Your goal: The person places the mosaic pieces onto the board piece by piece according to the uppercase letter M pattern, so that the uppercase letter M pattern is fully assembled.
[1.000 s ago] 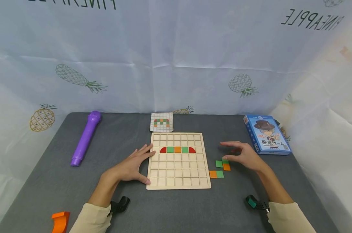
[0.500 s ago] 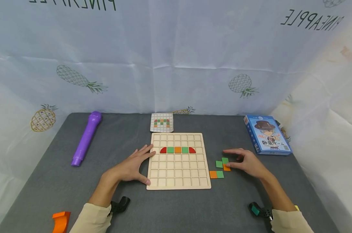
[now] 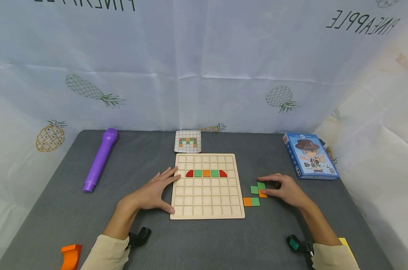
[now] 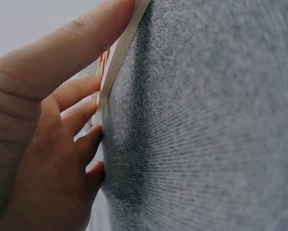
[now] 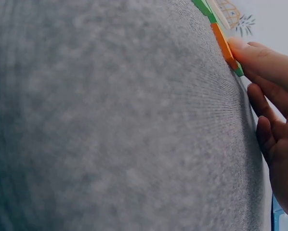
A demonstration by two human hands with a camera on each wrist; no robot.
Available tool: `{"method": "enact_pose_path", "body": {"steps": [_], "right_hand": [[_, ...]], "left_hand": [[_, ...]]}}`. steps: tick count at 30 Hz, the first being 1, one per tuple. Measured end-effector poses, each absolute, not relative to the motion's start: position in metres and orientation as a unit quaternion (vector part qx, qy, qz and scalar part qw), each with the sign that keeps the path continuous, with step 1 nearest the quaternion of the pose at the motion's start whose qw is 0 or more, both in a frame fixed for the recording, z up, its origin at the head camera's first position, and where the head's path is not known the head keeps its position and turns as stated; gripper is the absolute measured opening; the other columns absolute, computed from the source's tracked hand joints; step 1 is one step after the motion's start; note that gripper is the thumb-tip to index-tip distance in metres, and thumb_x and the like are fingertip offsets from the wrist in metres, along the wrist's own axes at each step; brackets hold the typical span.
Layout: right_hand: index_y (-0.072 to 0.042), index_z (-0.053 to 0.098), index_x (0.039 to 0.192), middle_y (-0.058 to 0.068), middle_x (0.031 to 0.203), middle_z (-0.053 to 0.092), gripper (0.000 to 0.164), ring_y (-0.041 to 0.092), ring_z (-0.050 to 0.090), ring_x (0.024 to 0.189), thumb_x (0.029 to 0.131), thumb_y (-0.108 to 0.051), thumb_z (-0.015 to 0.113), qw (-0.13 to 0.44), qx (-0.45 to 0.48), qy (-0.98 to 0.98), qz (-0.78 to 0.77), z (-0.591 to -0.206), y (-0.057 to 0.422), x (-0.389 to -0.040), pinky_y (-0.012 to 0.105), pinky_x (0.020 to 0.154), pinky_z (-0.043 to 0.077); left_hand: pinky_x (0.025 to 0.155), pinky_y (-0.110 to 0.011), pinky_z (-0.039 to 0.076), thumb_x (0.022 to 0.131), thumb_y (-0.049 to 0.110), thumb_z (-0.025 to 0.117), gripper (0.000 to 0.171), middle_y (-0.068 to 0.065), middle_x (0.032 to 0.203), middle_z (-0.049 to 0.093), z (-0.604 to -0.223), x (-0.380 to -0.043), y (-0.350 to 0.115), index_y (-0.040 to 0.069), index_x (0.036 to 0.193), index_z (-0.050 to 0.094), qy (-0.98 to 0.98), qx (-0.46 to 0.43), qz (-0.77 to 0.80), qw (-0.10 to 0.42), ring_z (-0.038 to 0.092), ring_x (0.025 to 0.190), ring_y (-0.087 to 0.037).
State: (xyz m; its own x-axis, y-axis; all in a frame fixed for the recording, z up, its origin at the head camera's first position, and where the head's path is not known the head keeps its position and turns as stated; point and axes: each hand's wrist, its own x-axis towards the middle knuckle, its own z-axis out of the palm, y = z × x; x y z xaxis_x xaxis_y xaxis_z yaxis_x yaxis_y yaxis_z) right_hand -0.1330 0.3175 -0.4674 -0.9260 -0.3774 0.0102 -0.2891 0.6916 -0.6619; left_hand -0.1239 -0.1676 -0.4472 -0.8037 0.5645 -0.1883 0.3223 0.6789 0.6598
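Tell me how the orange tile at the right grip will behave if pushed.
The orange tile is probably stiff, given its straight edges. Thin and flat, it should slide rather than roll or tip. A forward push would likely nudge the green tile beyond it.

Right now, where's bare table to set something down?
Between the purple microphone-shaped tube and pattern card; beyond the right hand, between wooden grid board and blue game box; below the board, between the wrist cameras. Crowded: right of the board, around green and orange tiles.
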Motion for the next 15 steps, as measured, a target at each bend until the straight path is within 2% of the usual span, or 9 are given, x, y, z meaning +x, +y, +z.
{"method": "enact_pose_path", "body": {"steps": [15], "right_hand": [[-0.021,0.077,0.116,0.005,0.119,0.074,0.025,0.005,0.059,0.099,0.09,-0.021,0.078,0.06,-0.184,0.909,-0.37,-0.467,0.315,-0.132,0.022,0.075,0.043]], "left_hand": [[0.128,-0.066,0.008,0.067,0.041,0.094,0.113,-0.012,0.174,0.015,-0.4482,-0.1247,-0.1681,0.01,0.159,0.037,0.898,0.248,0.307,0.192,0.01,0.161,-0.041]]}}
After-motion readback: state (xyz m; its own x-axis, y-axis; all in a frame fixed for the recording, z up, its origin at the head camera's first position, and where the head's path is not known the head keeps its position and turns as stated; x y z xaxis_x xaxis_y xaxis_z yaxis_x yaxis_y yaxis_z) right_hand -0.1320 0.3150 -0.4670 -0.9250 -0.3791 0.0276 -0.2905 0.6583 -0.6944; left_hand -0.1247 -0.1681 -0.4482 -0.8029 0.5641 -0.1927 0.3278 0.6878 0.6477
